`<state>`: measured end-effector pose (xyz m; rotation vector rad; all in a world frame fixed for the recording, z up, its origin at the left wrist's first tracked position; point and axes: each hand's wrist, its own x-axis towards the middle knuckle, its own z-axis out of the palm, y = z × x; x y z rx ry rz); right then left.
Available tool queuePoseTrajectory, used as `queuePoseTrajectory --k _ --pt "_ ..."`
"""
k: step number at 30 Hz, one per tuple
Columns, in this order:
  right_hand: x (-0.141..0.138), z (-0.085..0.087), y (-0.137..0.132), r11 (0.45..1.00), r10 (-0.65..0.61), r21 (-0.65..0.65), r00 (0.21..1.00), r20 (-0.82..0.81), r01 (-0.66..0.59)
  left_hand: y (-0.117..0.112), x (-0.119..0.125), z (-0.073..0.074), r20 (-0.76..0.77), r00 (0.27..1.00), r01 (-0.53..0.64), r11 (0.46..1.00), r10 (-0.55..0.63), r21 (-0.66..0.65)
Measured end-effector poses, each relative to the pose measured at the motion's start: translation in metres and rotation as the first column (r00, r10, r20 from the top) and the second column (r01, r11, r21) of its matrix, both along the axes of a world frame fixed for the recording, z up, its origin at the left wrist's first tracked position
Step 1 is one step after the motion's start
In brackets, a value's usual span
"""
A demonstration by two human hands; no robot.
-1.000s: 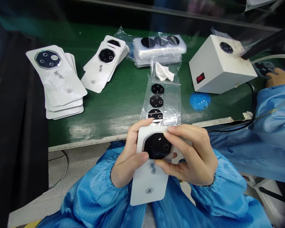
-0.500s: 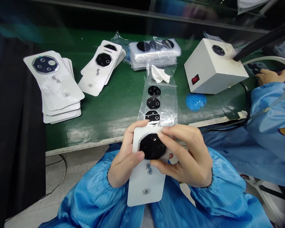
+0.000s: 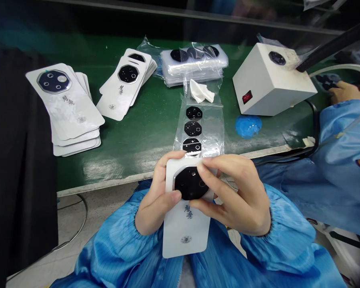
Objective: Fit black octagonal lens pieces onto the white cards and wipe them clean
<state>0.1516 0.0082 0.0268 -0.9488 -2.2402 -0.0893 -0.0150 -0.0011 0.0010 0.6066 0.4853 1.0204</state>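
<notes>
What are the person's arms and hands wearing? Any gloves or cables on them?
Both arms wear shiny blue smock sleeves with faint stripes, gathered at elastic cuffs. The left hand and right hand are bare, with no gloves, and no cables show on them.

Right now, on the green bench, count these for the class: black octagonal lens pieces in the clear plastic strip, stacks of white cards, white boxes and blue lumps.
Black octagonal lens pieces: 3
White card stacks: 2
White box: 1
Blue lump: 1
Total: 7
</notes>
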Motion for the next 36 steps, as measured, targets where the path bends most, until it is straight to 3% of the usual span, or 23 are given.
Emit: queuePoseTrajectory --k 12,19,36 --pt "0.003 0.015 0.003 0.998 -0.064 -0.016 0.997 0.051 0.065 0.005 0.003 0.010 0.129 0.988 0.075 0.995 -0.083 0.061" --pt "0.006 0.024 0.005 0.997 -0.059 -0.041 0.995 0.077 0.062 0.009 0.006 0.011 0.179 0.978 0.098 0.995 -0.102 0.032" --pt "0.004 0.033 0.007 0.999 -0.039 -0.024 0.996 0.079 0.041 0.007 0.004 0.016 0.124 0.991 0.050 0.998 -0.055 0.040"
